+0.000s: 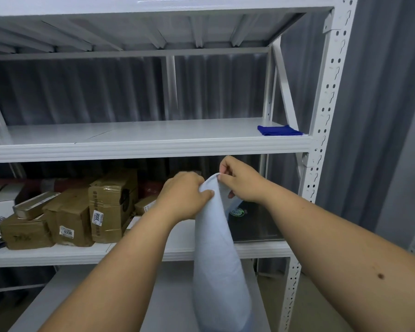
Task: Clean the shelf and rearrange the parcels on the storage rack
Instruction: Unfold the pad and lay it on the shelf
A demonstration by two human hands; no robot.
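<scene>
A pale blue cloth (216, 236) hangs in front of the rack, gathered into a long drooping fold whose top edge sits just under the lip of the middle shelf (153, 134). Both hands are pinched on that top edge: the left hand (185, 195) grips it from the 9 o'clock side with thumb over the fabric, and the right hand (240, 180) nips the corner from 3 o'clock between thumb and fingertips. The hands are close together, nearly touching across the fold.

Above them, at 12 o'clock, the middle shelf is bare apart from a folded dark blue cloth (279, 130) lying at its far right end, around 2 o'clock from the hands. Below that, on the lower shelf (153, 252), the parcels (82, 212) sit crowded at 9 o'clock: brown taped cartons with numbered labels, a flat grey packet propped on top, white boxes further left. A dark flat item (252, 226) lies at 4 o'clock, partly behind the cloth.

My reading is that the wiping step is being set up, with the cloth being opened or refolded into a usable pad before it meets a surface. The next move would call for spreading the hands apart to shake the fold out, or doubling it over, then lifting it onto the middle shelf and wiping along its length. The dark blue cloth will need shifting for a full pass. Moving the parcels looks not yet begun.
</scene>
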